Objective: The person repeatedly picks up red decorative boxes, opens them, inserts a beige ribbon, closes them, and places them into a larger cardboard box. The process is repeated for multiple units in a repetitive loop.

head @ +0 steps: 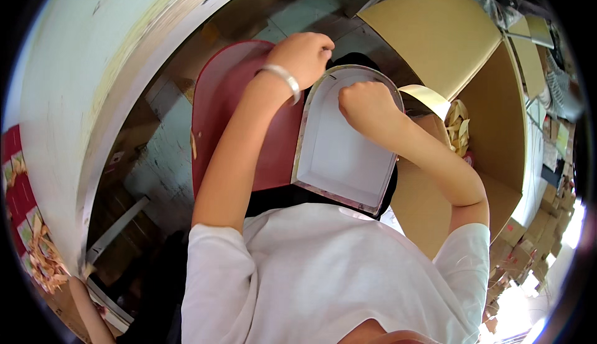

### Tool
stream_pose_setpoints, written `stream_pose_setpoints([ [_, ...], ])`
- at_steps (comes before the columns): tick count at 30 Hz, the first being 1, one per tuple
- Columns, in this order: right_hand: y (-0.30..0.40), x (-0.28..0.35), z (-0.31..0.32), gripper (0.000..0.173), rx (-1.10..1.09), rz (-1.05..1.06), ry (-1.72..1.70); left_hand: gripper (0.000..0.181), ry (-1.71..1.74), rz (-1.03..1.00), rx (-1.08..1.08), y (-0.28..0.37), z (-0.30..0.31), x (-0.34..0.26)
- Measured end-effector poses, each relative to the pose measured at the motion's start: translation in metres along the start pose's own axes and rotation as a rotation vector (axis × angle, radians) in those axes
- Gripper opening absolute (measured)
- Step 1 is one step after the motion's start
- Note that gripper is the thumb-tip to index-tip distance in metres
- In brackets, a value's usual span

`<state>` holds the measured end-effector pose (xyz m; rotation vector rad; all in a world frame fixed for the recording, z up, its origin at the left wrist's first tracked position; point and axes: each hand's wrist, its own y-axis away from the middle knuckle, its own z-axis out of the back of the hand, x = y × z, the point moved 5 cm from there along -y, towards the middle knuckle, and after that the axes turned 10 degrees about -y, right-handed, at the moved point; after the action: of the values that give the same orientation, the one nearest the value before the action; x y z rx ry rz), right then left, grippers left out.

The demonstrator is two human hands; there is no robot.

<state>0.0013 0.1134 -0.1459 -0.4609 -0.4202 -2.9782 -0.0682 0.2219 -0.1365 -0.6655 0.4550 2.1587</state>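
Note:
An arch-ended gift box lies open across my dark-clothed lap. Its white-lined tray (345,157) is on the right, and the dark red lid (275,157) is folded out to the left. My left hand (303,59), with a silvery bracelet (282,77) at the wrist, hovers by the upper edge between lid and tray. Its fingers are curled in, and whether anything is pinched there cannot be seen. Over the tray's upper right part my right hand (371,111) makes a fist shape, back of the hand towards me. Its fingertips are hidden.
To the right stands a large open cardboard carton (489,125), its flap (433,31) spread outward. Pale ribbon loops (458,127) show inside it. A light tabletop (93,64) curves along the left. At lower left another person's arm (91,311) is near more ribbon loops (44,260).

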Motion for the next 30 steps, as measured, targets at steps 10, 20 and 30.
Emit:
stream_pose_setpoints([
  [10,-0.026,-0.019,-0.007,0.017,0.006,-0.162,-0.098,0.016,-0.132,0.131,0.677,-0.057,-0.078,0.036],
  [20,-0.027,-0.015,-0.014,0.017,0.001,-0.153,-0.128,0.013,0.047,0.216,0.721,-0.058,-0.087,0.033],
  [30,-0.026,-0.018,-0.01,0.016,-0.074,-0.169,-0.121,0.011,-0.041,0.207,0.729,-0.055,-0.081,0.024],
])
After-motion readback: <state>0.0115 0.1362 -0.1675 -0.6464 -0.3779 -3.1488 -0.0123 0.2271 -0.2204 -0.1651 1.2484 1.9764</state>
